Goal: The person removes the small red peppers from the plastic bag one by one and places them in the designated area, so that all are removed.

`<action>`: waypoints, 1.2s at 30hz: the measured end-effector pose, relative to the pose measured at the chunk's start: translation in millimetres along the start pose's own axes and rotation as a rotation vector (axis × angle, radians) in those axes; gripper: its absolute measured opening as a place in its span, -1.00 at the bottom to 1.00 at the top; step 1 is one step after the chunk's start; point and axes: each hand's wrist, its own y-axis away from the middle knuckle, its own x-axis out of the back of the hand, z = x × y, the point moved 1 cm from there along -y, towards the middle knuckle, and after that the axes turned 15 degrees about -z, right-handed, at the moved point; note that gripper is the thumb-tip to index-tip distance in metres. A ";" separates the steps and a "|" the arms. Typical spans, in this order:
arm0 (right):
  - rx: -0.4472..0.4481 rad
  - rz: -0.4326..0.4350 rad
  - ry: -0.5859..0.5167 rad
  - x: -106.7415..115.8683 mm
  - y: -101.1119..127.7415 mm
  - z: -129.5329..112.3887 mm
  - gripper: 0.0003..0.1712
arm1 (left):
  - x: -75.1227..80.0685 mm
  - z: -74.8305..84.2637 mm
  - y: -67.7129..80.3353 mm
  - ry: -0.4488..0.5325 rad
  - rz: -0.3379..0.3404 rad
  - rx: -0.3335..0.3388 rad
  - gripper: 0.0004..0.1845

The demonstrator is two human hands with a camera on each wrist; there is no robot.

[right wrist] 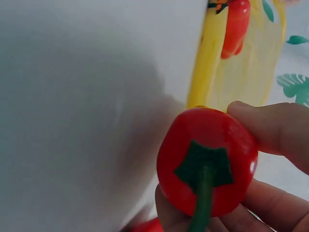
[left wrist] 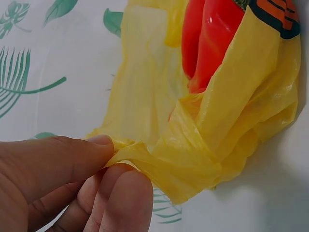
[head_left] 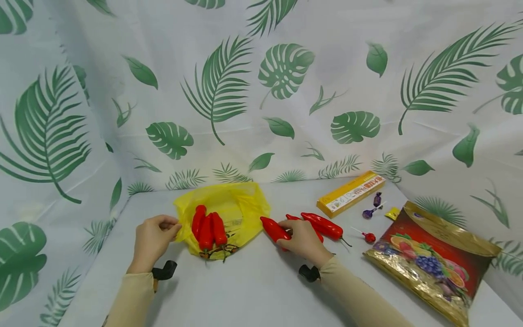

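Left hand (head_left: pixel 153 240) pinches bag edge (left wrist: pixel 126 151); right hand (head_left: pixel 303 240) grips pepper (head_left: pixel 274 229).

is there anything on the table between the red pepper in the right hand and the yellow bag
Nothing visible. The right hand grips a red pepper whose tip points at the yellow bag, with only bare table between them. The left hand pinches the bag's edge; three peppers already lie on the bag.
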 end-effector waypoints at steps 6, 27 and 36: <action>-0.061 0.011 0.122 6.7 15.4 16.7 -0.37 | 0.1 -0.7 0.1 -0.012 0.003 0.000 -0.80; -0.112 0.033 0.350 17.8 32.6 24.5 -0.39 | -2.0 5.9 0.0 -0.007 -0.011 0.000 -0.81; -0.046 0.049 0.309 18.3 29.2 19.2 -0.37 | -2.0 5.8 -0.8 0.005 -0.012 -0.003 -0.79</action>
